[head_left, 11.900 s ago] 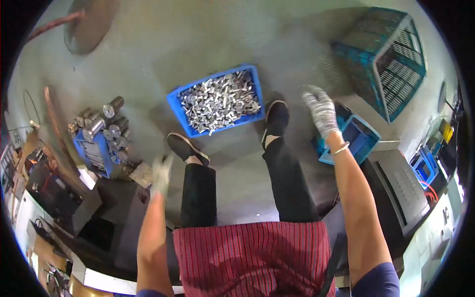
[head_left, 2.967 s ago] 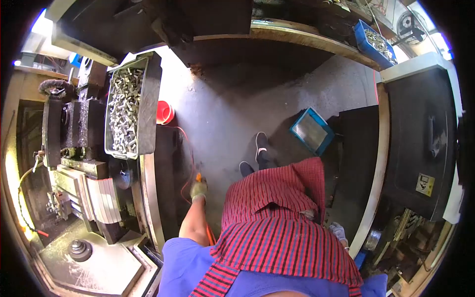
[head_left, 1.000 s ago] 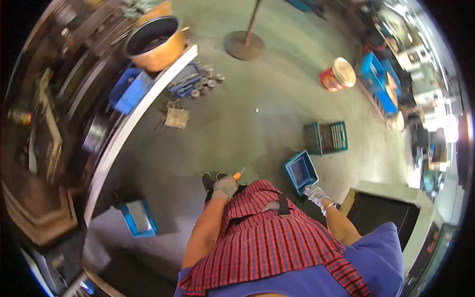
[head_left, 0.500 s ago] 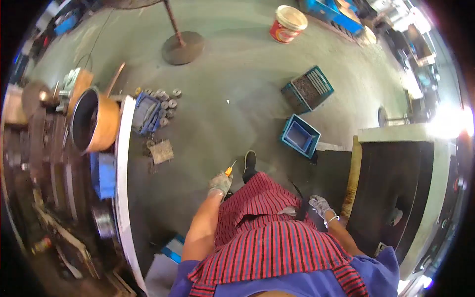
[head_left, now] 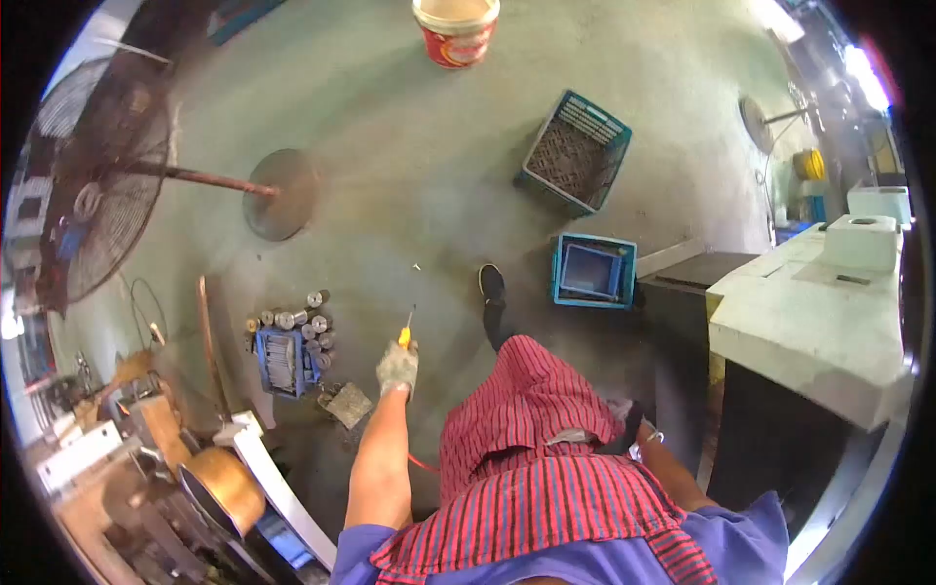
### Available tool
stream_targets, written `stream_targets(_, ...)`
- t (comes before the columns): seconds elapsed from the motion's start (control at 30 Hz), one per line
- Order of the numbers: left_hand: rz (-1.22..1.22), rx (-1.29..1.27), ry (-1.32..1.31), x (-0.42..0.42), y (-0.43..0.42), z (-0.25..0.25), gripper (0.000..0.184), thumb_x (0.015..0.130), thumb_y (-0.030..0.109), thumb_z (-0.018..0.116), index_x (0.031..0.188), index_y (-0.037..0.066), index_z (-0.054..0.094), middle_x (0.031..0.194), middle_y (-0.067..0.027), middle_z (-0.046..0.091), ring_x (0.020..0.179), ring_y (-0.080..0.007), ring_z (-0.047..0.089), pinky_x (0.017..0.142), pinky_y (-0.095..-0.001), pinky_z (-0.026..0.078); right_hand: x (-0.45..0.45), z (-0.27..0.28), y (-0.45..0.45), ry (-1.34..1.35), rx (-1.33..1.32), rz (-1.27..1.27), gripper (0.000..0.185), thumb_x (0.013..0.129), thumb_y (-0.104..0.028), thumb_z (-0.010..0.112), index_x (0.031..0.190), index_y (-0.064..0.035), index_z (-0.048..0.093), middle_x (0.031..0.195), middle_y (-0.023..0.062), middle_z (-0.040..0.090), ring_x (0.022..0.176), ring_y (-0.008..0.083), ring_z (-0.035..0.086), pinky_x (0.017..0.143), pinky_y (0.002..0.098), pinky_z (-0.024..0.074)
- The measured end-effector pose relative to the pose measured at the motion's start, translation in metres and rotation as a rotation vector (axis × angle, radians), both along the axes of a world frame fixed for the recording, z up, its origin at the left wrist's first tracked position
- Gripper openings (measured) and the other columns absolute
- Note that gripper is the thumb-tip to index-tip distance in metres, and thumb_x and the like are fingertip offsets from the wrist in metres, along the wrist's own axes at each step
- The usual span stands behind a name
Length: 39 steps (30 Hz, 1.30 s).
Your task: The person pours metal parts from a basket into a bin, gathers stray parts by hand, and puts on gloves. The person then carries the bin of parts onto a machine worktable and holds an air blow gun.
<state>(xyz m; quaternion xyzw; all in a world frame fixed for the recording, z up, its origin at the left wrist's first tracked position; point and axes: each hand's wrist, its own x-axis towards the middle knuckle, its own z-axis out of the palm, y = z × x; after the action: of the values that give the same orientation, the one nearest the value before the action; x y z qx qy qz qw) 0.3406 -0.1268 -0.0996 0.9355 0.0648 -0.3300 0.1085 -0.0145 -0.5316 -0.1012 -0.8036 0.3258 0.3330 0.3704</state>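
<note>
My left hand (head_left: 398, 369), in a greyish work glove, is closed around a screwdriver with a yellow handle (head_left: 405, 337). Its thin shaft points forward over the floor. My right hand (head_left: 624, 414), also gloved, hangs low beside the striped apron (head_left: 526, 409). A dark shape partly covers that hand, and its fingers are too blurred to make out.
Ahead stand two teal crates (head_left: 575, 156) (head_left: 595, 271) and a red-and-white bucket (head_left: 456, 39). At left are a fan base (head_left: 281, 195), a blue basket (head_left: 281, 363) with metal cylinders (head_left: 291, 320) beside it, and a cluttered bench (head_left: 263, 468). A pale-topped machine (head_left: 809, 302) stands at right.
The view has turned right and moved forward. My left hand reaches further ahead with the screwdriver. My right hand has come closer to the apron and is now more hidden.
</note>
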Motion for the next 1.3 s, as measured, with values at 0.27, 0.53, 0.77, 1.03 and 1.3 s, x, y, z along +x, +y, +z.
stream_targets(0.27, -0.034, -0.004, -0.034, 0.179, -0.066, -0.032, 0.048, 0.082, 0.047, 0.046, 0.097, 0.002, 0.055, 0.088, -0.0229, 0.061, 0.084, -0.0388, 0.059, 0.069, -0.0455, 0.048, 0.155, 0.016, -0.012, 0.052, 0.049, -0.420, 0.041, 0.079, -0.026, 0.058, 0.109, 0.0014, 0.053, 0.102, 0.0153, 0.058, 0.092, 0.0285, 0.056, 0.079, 0.0351, 0.0437)
stream_targets(0.53, -0.084, -0.110, 0.316, 0.136, -0.032, -0.071, 0.056, 0.081, 0.052, 0.046, 0.103, 0.001, 0.057, 0.100, -0.0256, 0.058, 0.097, -0.0392, 0.055, 0.082, -0.0447, 0.044, 0.164, -0.034, 0.011, -0.083, 0.494, -0.779, 0.041, 0.078, -0.026, 0.063, 0.106, 0.0019, 0.056, 0.075, 0.0042, 0.060, 0.065, 0.0157, 0.057, 0.061, 0.0257, 0.0463)
stream_targets(0.77, 0.161, -0.009, 0.266, 0.084, 0.029, -0.089, 0.058, 0.080, 0.052, 0.047, 0.104, 0.001, 0.057, 0.100, -0.0247, 0.059, 0.098, -0.0388, 0.055, 0.083, -0.0450, 0.043, 0.239, -0.100, 0.046, -0.466, -0.089, 0.454, 0.048, 0.078, -0.031, 0.059, 0.113, 0.0015, 0.052, 0.107, 0.0190, 0.058, 0.092, 0.0327, 0.058, 0.081, 0.0380, 0.0467)
stream_targets(1.03, 0.395, 0.068, 0.280, 0.003, 0.121, -0.226, 0.043, 0.080, 0.042, 0.056, 0.100, 0.004, 0.056, 0.086, -0.0207, 0.062, 0.082, -0.0384, 0.059, 0.071, -0.0456, 0.046, 0.430, -0.307, 0.177, -0.253, -0.035, 0.765, 0.057, 0.072, -0.023, 0.062, 0.123, -0.0102, 0.042, 0.113, 0.0145, 0.048, 0.101, 0.0310, 0.051, 0.082, 0.0425, 0.0423)
stream_targets(1.3, 0.664, -0.184, 0.255, -0.026, 0.138, -0.248, 0.031, 0.082, 0.030, 0.060, 0.102, 0.006, 0.056, 0.075, -0.0133, 0.060, 0.070, -0.0284, 0.060, 0.064, -0.0378, 0.047, 0.501, -0.471, 0.332, -0.344, -0.097, 0.871, 0.050, 0.078, -0.019, 0.058, 0.125, -0.0100, 0.040, 0.110, 0.0153, 0.049, 0.096, 0.0286, 0.054, 0.078, 0.0394, 0.0459)
